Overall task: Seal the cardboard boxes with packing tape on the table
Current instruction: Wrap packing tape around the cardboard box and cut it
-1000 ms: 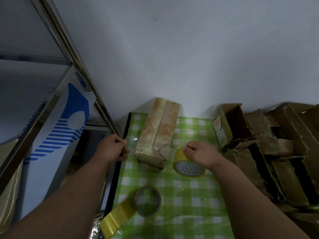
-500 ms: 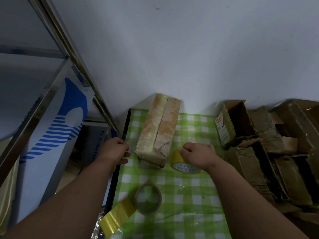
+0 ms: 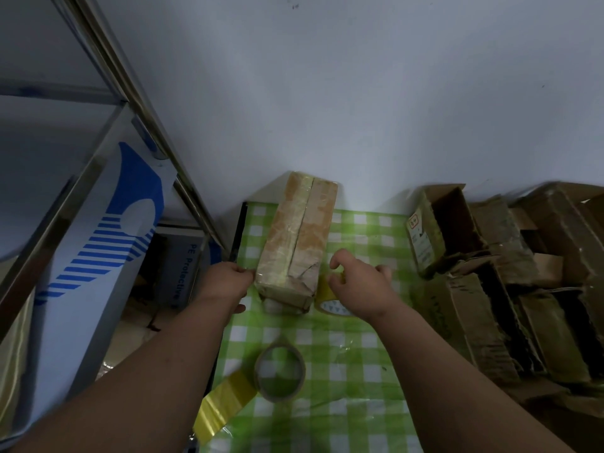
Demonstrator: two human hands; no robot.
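Note:
A long cardboard box, wrapped in glossy tape, lies on the green checked table with its far end against the wall. My left hand grips the box's near left corner, fingers curled against it. My right hand curls over a yellow tape roll that stands on edge beside the box's near right corner. The palm hides most of the roll. Nearer to me lies a second, almost spent roll with a loose yellow strip trailing off the table's left edge.
Several open, worn cardboard boxes are piled along the table's right side. A metal rack with a blue-and-white carton stands on the left. The white wall is just behind the box.
My left hand moved right from the table's edge to the box's corner. My right hand brought the yellow roll up close to the box's near right corner.

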